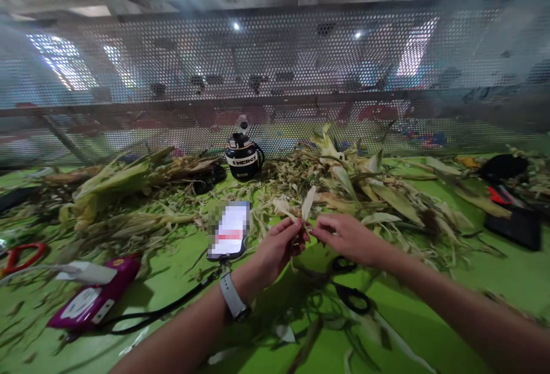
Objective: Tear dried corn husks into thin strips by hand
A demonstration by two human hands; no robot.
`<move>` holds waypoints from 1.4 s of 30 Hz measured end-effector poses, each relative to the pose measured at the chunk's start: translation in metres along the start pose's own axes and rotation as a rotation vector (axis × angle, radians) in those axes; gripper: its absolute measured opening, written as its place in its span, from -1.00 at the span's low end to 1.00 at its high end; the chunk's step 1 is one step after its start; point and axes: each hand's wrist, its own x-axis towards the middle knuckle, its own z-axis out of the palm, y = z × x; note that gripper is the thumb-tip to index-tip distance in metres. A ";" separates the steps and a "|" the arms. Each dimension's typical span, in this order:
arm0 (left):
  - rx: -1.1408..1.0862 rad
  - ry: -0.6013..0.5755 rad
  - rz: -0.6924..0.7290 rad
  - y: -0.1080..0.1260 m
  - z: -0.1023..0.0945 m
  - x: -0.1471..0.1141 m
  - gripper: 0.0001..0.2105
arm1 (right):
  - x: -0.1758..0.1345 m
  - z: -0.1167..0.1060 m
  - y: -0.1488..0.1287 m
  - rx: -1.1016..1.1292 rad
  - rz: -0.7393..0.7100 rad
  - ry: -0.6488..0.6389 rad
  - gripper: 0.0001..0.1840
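Between my two hands a pale piece of corn husk [308, 204] stands upright, its lower end pinched in the fingers of my left hand [281, 248]. My right hand [344, 237] meets it from the right, thumb and forefinger closed at the base of the piece; a thin strip may run between the fingertips, but that is too small to make out. Black-handled scissors [354, 298] lie on the green table [412, 299] below my right hand, their blades partly lost among scraps. A lit phone [232, 231] lies left of my hands.
Heaps of dried corn husks [399, 202] spread across the back, with another pile [116, 185] at left. A black bottle [244, 159] stands before the perforated metal screen [275, 76]. A purple device [97, 296] and red-handled scissors [26, 256] lie left; a dark tablet-like object [513, 228] right.
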 end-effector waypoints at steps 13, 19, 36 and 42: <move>0.343 -0.134 0.117 -0.005 -0.007 0.003 -0.72 | 0.002 0.002 0.001 0.082 0.012 -0.002 -0.68; 0.322 -0.145 0.083 0.001 -0.007 0.002 -0.73 | 0.002 -0.001 0.004 0.084 -0.023 -0.029 -0.69; 0.003 -0.122 0.133 0.001 -0.009 0.008 -0.81 | -0.003 -0.003 -0.001 -0.176 -0.102 0.574 -0.87; 0.070 -0.037 0.219 -0.007 -0.007 0.007 -0.76 | -0.006 0.021 -0.011 -0.246 -0.047 0.325 -0.76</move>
